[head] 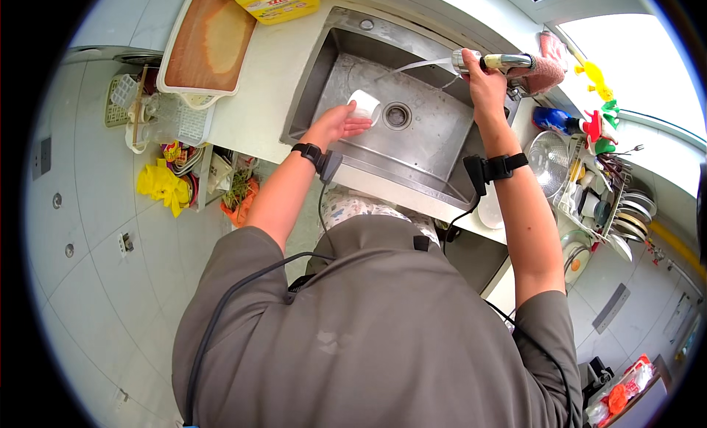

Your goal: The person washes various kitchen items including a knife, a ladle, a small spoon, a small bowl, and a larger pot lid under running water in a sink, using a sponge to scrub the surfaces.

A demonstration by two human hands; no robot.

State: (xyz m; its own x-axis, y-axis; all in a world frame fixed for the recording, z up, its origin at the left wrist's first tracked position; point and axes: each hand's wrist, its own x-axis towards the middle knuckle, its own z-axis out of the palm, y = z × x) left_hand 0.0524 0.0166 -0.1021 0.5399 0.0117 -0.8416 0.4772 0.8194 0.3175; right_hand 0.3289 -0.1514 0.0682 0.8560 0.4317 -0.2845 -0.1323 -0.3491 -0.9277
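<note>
My left hand [338, 123] holds a small white cup [365, 107] tilted on its side over the stainless steel sink [425, 146]. At the back right of the sink, my right hand [486, 88] grips the chrome faucet head [459, 62]. Water [417, 65] streams from the faucet towards the left, landing in the basin beyond the cup. The round drain [397, 115] lies just right of the cup. A pink cloth [544, 71] is wrapped around the faucet's base.
Left of the sink are a brown-bottomed white tray [212, 38] and a yellow jug [276, 2]. On the right stand a blue spray bottle [552, 120], a metal colander [548, 163] and a dish rack [594, 198] with plates. Cables run from both wrist straps.
</note>
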